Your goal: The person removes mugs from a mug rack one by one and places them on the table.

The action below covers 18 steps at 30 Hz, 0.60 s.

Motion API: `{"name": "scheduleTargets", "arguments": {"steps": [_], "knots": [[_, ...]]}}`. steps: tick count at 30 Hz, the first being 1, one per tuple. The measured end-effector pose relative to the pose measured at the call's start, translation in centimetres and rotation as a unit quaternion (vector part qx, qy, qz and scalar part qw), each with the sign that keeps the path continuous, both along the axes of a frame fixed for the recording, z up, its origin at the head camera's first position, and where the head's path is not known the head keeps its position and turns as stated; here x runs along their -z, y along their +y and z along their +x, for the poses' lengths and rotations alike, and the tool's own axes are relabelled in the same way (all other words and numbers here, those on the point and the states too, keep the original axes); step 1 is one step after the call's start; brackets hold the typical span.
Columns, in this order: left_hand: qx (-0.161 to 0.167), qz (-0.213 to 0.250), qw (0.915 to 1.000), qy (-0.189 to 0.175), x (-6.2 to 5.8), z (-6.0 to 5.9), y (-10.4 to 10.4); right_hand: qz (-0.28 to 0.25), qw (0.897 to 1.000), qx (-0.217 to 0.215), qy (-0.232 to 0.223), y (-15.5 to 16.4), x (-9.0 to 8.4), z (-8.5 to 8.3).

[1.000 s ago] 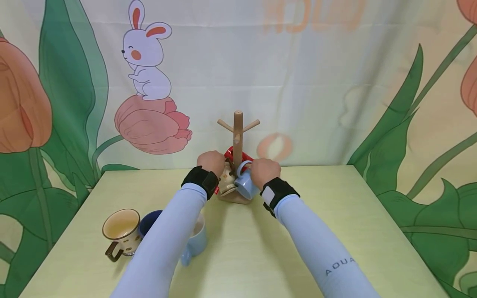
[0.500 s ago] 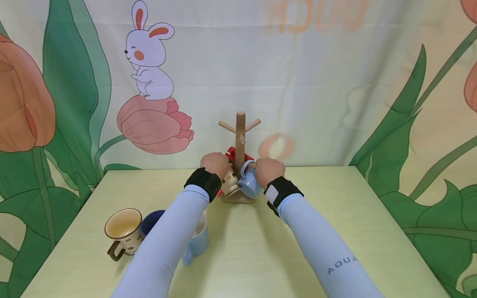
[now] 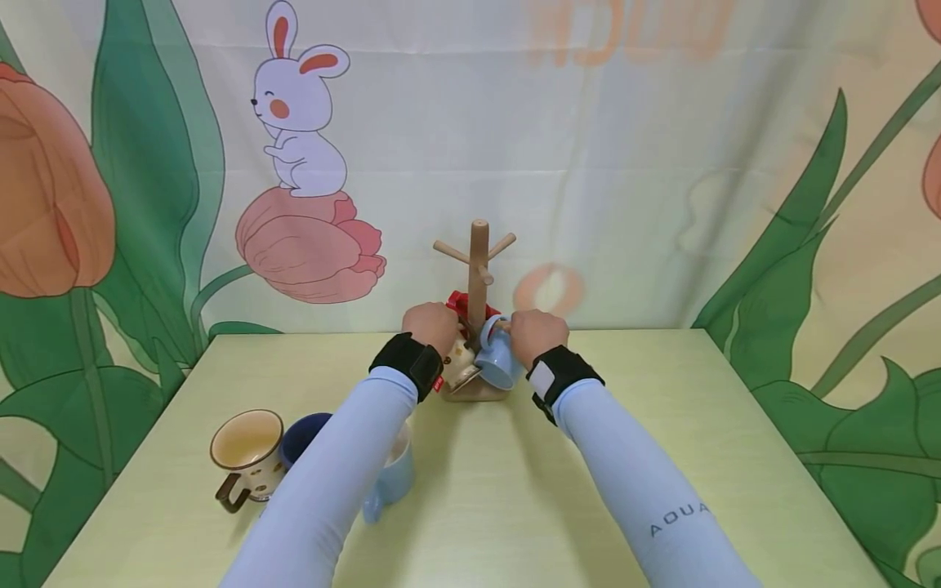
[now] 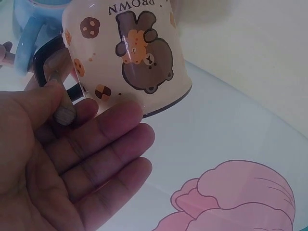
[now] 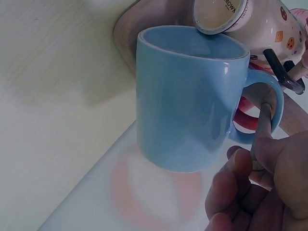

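Observation:
A wooden mug rack [image 3: 479, 265] stands at the table's far middle. A cream bear mug [image 4: 132, 53] hangs upside down by its dark handle [image 4: 45, 60] on a low left peg [image 4: 64, 114]. My left hand [image 4: 103, 139] lies just under it with relaxed fingers, the thumb at the peg's tip. A light blue mug [image 5: 187, 101] hangs by its handle on a low right peg [image 5: 264, 122]. My right hand [image 5: 240, 187] is beside it, fingertips touching the peg's end, not the mug. In the head view my left hand [image 3: 434, 325] and right hand [image 3: 537, 333] flank the post. A red mug [image 3: 460, 302] hangs behind.
Near the table's [image 3: 662, 457] front left stand a cream dotted mug [image 3: 246, 447], a dark blue mug [image 3: 300, 433] and a light blue mug [image 3: 391, 478], the last partly hidden by my left arm. The rack's upper pegs [image 3: 450, 251] are bare. A printed cloth hangs behind.
Both hands have edged a little farther in toward the rack's post. The blue mug has shifted up and back on its peg, closer to the post.

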<state>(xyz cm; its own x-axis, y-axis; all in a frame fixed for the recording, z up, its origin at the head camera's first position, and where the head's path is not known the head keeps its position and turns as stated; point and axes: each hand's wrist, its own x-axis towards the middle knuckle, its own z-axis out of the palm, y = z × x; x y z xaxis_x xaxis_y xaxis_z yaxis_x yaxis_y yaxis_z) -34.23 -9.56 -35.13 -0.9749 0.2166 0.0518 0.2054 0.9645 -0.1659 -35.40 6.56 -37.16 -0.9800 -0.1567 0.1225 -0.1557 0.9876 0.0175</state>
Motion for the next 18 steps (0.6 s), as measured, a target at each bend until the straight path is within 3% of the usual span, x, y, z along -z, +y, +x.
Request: {"name": "scheduleTargets", "arguments": {"steps": [10,18], "knots": [[0.004,0.018,0.9998,-0.008,-0.12,0.39,-0.02,0.009,1.000,0.003,-0.016,0.30,-0.25,0.11],[0.001,0.010,0.9998,-0.020,0.33,-0.22,-0.57,-0.019,1.000,0.001,0.002,0.67,0.63,0.13]]}}
